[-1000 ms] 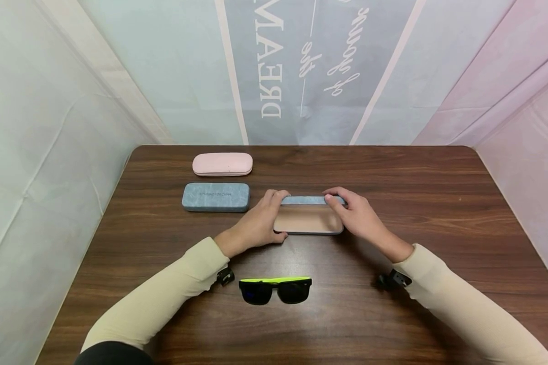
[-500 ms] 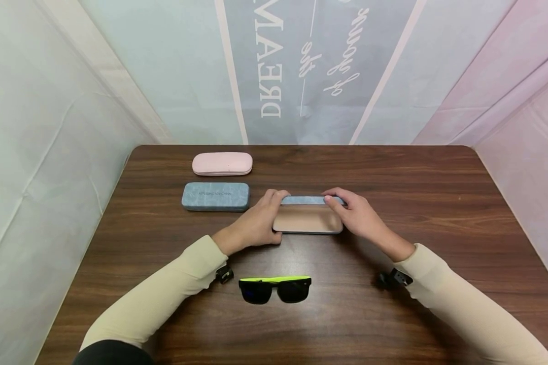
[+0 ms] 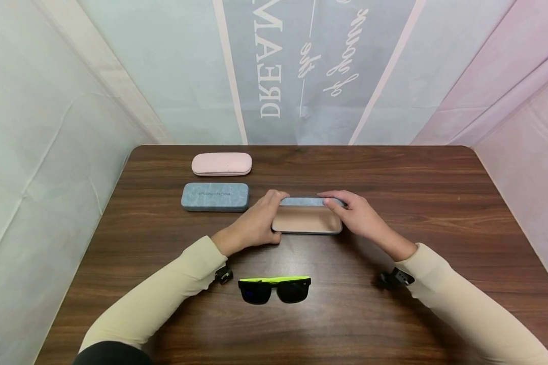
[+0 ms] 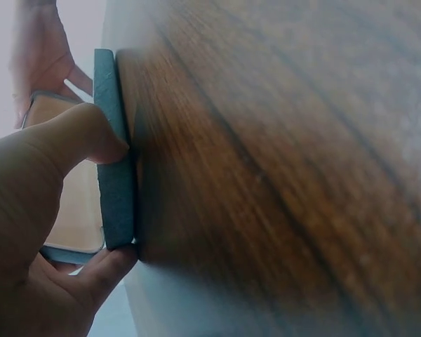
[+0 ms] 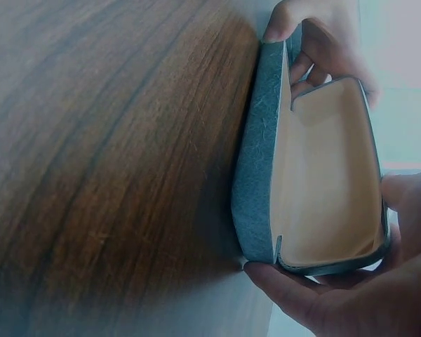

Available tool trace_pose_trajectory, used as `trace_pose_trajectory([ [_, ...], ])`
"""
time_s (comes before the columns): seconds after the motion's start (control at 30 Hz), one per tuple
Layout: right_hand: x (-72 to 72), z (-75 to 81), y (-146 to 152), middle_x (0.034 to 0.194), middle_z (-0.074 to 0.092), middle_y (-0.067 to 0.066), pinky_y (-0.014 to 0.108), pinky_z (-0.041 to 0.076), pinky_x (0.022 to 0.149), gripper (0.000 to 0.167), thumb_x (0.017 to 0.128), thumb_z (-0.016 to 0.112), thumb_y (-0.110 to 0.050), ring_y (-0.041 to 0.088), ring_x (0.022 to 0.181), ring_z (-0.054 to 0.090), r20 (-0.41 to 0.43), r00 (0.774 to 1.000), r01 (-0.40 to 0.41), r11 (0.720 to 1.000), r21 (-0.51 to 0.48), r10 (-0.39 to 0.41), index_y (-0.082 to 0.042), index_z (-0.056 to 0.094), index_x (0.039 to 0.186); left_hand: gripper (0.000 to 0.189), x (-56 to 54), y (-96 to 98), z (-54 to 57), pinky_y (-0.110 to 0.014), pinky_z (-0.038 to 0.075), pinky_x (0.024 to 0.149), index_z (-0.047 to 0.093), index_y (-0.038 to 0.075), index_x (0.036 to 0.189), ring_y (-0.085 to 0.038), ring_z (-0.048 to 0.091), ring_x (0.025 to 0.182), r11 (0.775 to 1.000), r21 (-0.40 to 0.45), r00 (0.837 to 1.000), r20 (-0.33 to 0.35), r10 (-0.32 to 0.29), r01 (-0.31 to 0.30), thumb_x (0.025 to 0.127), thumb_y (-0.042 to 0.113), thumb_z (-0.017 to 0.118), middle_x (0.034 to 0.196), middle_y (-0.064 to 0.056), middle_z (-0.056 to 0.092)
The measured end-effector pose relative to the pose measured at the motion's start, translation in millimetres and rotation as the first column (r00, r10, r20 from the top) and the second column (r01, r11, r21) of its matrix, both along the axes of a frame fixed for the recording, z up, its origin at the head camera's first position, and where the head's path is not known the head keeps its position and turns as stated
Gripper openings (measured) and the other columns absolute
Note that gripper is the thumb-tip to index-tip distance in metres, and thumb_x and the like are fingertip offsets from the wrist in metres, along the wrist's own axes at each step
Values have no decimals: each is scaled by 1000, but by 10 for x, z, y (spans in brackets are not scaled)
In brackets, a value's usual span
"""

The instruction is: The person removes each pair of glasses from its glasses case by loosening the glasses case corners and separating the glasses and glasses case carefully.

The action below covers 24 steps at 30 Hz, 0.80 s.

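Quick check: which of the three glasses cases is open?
The held blue case, directly beyond the sunglasses: its tan lining shows. The other blue case and the pink case, both farther left, are closed.

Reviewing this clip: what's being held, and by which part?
An open blue glasses case: the left hand grips its left end, the right hand its right end.

On the table, I am holding the open glasses case, my left hand gripping its left end, my right hand its far right corner. Sunglasses are lying before it. To its left the nearer closed case is resting, the farther closed case lying behind that.
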State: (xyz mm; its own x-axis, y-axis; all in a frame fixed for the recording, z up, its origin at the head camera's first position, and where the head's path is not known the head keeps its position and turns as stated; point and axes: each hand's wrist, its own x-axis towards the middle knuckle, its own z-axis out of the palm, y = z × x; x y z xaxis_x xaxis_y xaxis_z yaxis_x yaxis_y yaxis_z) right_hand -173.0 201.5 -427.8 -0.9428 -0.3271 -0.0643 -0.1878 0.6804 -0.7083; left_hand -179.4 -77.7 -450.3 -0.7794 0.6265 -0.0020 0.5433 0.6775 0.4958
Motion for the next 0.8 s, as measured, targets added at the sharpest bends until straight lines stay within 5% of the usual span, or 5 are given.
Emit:
trace_pose_trajectory([
  [0.23, -16, -2, 29, 142, 58, 17, 54, 44, 99, 39, 107, 55, -31, 35, 130, 53, -9, 999, -37, 999, -24, 37, -13, 64, 140, 85, -12, -1, -20, -38, 48, 96, 33, 5, 149, -26, 52, 119, 999, 25, 999, -33, -26, 26, 78, 9, 82, 142, -14, 40],
  [0.43, -29, 8, 41, 140, 59, 17, 51, 46, 95, 37, 106, 58, -29, 33, 125, 57, -12, 999, -44, 998, -39, 44, -13, 65, 138, 83, -16, -8, 0, -38, 50, 88, 33, 5, 147, -27, 53, 111, 999, 21, 999, -30, -35, 36, 79, 7, 80, 142, -16, 35],
  [0.8, -54, -21, 58, 137, 63, 14, 46, 49, 90, 34, 104, 61, -24, 30, 122, 60, -28, 997, -77, 994, -79, 75, -12, 68, 135, 80, -35, -21, 2, -38, 48, 95, 34, 4, 146, -26, 53, 114, 998, 7, 997, -41, -65, 66, 81, 10, 80, 136, -15, 41],
])
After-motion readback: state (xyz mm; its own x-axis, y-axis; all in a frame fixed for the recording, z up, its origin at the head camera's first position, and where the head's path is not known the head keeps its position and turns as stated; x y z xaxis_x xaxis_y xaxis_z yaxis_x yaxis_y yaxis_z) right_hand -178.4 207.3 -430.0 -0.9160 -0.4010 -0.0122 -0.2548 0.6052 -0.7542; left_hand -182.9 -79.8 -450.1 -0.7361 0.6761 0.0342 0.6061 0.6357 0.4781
